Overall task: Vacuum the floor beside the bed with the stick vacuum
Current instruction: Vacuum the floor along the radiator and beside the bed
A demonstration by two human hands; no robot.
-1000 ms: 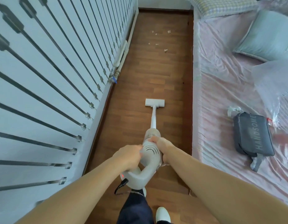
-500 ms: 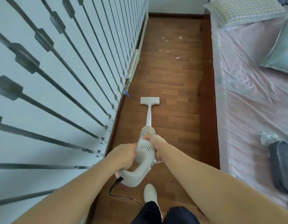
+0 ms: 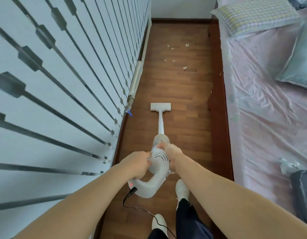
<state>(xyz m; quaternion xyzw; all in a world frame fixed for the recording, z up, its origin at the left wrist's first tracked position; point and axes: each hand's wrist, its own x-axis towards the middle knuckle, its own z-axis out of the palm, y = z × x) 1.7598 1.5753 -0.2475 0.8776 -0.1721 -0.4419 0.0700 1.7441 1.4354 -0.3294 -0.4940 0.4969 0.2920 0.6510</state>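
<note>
A white stick vacuum points away from me down the wooden floor between the wall and the bed. Its flat floor head lies on the boards in the middle of the strip. My left hand grips the vacuum's loop handle. My right hand is curled over the top of the motor body. Several small white paper scraps lie on the floor well beyond the head.
A white wall with dark diagonal bars runs along the left, with a white pipe at its base. A black power cord trails from the handle past my white shoes. Pillows and a dark bag lie on the bed.
I have stepped forward along the strip, so the scraps and far wall look closer. The vacuum head has slid forward with me. Both hands keep the same hold.
</note>
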